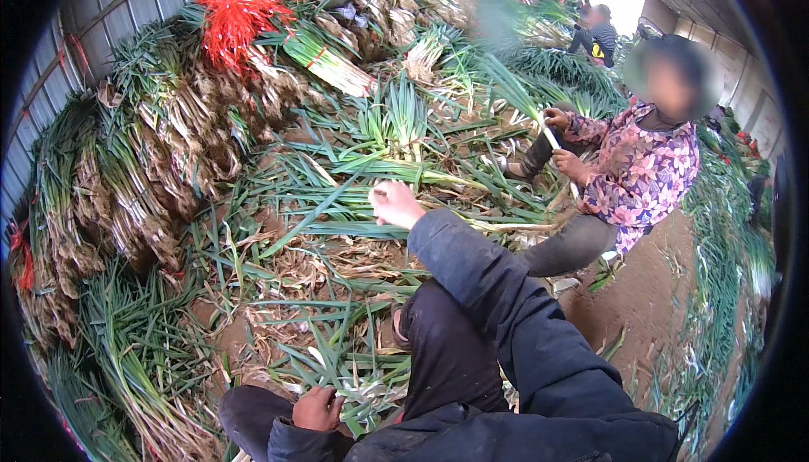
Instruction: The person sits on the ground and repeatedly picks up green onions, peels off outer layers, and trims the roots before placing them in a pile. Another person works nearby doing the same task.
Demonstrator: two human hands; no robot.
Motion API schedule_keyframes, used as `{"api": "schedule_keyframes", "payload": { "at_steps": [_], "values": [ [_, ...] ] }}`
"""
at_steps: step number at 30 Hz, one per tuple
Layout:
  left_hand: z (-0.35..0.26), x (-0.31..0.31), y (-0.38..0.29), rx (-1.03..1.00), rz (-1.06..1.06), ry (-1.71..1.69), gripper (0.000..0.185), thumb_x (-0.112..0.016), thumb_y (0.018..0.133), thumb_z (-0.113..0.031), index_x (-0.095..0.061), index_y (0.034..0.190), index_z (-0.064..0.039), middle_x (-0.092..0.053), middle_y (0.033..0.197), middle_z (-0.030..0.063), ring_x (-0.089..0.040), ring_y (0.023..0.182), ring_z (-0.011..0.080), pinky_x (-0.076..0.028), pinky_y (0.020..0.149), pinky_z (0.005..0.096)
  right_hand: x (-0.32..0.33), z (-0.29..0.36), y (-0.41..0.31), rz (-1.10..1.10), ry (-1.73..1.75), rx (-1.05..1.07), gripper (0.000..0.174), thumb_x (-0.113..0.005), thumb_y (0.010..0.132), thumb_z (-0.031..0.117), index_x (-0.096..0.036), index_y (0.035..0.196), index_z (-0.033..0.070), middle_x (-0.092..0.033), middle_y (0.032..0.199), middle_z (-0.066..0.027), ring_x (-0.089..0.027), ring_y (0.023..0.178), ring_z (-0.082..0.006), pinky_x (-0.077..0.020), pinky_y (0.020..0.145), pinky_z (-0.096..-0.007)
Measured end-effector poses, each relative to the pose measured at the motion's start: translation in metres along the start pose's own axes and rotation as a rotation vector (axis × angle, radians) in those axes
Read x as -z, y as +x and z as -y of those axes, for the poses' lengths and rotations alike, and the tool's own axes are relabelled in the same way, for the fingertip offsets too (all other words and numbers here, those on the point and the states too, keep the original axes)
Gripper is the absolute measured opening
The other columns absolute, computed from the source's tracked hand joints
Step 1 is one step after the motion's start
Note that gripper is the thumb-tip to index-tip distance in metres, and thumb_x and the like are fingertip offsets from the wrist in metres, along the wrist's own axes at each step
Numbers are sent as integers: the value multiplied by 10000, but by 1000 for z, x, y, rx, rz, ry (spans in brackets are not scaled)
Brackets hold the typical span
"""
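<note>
My right hand [395, 204] reaches forward over scallion leaves, its fingers bent and apart, with nothing visible held between them. A long green leaf [310, 218] slants just left of it. Under and beyond the hand lie long-leaved scallions [480, 227], their pale stems pointing right. Low in view, my left hand [318, 408] is beside my bent left knee [256, 421]. Its back faces up and the undersides of its fingers are hidden, so any grip cannot be told. Pale stalks and leaf scraps [373, 392] lie close to its fingertips.
Rooty scallion bundles [183, 120] line the metal wall at left, with red plastic ties [243, 19] on top. A tied, cleaned bundle [328, 63] lies beyond. At right a seated person [644, 152] holds a scallion [550, 136]. Peeled leaves litter the soil floor [657, 297].
</note>
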State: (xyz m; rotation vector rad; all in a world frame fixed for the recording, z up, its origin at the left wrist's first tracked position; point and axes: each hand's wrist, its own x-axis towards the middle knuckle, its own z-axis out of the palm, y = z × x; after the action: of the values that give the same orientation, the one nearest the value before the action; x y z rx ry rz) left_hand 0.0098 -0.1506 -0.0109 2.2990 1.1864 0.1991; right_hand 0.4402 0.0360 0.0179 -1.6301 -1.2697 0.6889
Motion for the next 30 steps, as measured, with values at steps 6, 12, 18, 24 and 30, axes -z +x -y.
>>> {"api": "schedule_keyframes", "payload": {
  "at_steps": [6,12,18,24,30],
  "values": [
    [0,0,0,46,24,1,248,-726,834,-253,-719,1003,-72,-679,909,144,-670,823,355,-526,724,438,-27,-8,-26,364,-161,-103,276,-573,944,246,-683,992,-3,-701,758,-132,-700,576,-209,-553,605,-338],
    [4,-4,0,12,9,2,264,-704,854,-299,-708,997,-77,-666,893,137,-658,800,353,-520,696,443,-27,-10,-39,507,-212,-134,292,-563,954,248,-690,1025,-5,-713,786,-131,-716,607,-189,-558,602,-338],
    [4,-5,0,32,37,16,277,-706,855,-308,-711,1014,-81,-666,923,131,-660,804,352,-522,698,443,-31,-15,-43,542,-233,-153,249,-579,954,225,-672,905,-1,-702,737,-117,-709,595,-189,-554,584,-316],
    [-1,-3,4,24,19,16,267,-713,846,-281,-714,1013,-72,-669,920,137,-662,815,354,-523,706,446,-29,-17,-45,591,-220,-244,243,-590,960,229,-655,988,-3,-703,775,-111,-710,625,-186,-555,609,-331],
    [-5,-1,10,10,-6,7,249,-718,843,-265,-711,990,-65,-664,894,153,-658,810,369,-517,703,452,-23,-33,-40,657,-215,-298,374,-588,978,237,-608,1241,-29,-709,858,-134,-712,684,-193,-560,638,-332]
  ]
}}
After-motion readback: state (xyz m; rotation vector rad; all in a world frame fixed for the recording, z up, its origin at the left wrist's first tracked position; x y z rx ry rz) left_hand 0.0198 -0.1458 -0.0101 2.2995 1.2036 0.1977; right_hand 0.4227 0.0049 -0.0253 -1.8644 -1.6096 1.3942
